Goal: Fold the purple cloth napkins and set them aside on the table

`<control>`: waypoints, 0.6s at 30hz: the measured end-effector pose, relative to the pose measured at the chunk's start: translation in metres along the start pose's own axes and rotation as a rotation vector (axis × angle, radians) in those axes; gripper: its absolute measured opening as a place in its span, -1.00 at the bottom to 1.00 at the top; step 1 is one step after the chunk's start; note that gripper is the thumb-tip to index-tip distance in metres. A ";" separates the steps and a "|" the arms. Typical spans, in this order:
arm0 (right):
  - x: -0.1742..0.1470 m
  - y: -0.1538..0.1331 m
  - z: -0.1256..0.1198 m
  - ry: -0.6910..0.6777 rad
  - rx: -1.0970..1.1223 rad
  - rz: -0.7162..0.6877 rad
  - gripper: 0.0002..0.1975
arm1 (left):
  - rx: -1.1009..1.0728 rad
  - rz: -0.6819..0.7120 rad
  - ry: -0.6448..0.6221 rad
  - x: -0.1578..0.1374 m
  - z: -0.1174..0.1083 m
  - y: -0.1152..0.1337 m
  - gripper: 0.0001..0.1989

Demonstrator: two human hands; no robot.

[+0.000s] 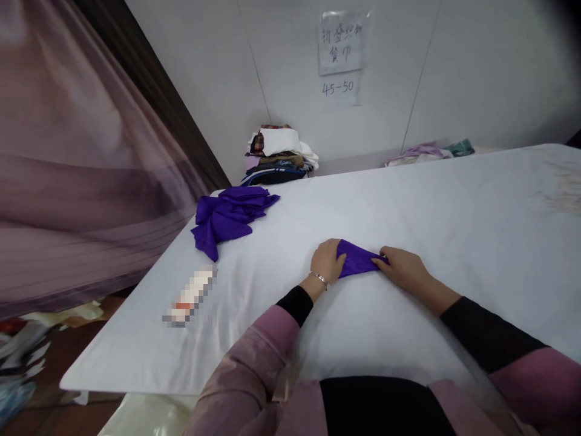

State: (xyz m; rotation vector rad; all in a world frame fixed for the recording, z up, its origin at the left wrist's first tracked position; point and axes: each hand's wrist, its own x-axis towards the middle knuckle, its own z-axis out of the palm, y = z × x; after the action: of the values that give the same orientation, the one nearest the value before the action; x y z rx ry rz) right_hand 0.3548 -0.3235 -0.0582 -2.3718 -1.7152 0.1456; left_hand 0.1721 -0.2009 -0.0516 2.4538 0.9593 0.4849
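Our left hand (325,259) is curled partly closed on the left, wider end of a folded purple cloth (357,259), thumb over its face; bracelet (320,280) on that wrist. Our right hand (402,266) pinches the narrow right tip between thumb and fingers. Cloth sits mid-tabletop, between near and far edges, its right end tapering to a point.

Surface, left to right: pixelated item (190,297) by the left edge, can't tell what. Loose purple cloth heap (227,215) at the far left corner. Clothes stack (279,151) at the far edge, just right of that corner, white piece near the top. Lilac and teal fabric (424,153) further right along the far edge. Tabletop (454,212) is white and lightly creased.

Room, same order: mauve curtain (68,151) on the left, clutter (27,351) on the floor below it, handwritten sheets (340,42) on the pale wall (181,54), lower one reading "45-50".
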 end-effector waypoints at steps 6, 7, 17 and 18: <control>-0.004 0.010 0.006 0.166 -0.041 -0.104 -0.63 | 0.296 0.287 -0.189 -0.014 0.020 0.004 -0.34; -0.004 0.008 0.006 0.209 -0.027 -0.152 -0.62 | 0.321 0.286 -0.209 -0.014 0.023 0.003 -0.29; -0.015 -0.068 0.032 0.028 0.121 -0.578 -0.14 | 0.513 0.330 -0.313 -0.011 0.031 -0.004 -0.32; -0.013 -0.066 0.034 0.022 0.114 -0.553 -0.11 | 0.505 0.327 -0.309 -0.010 0.030 -0.004 -0.31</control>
State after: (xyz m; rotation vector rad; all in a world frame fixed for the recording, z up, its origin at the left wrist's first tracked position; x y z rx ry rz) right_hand 0.2822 -0.3125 -0.0773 -1.7334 -2.2050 0.1221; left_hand 0.1769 -0.2141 -0.0809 3.0414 0.6039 -0.0571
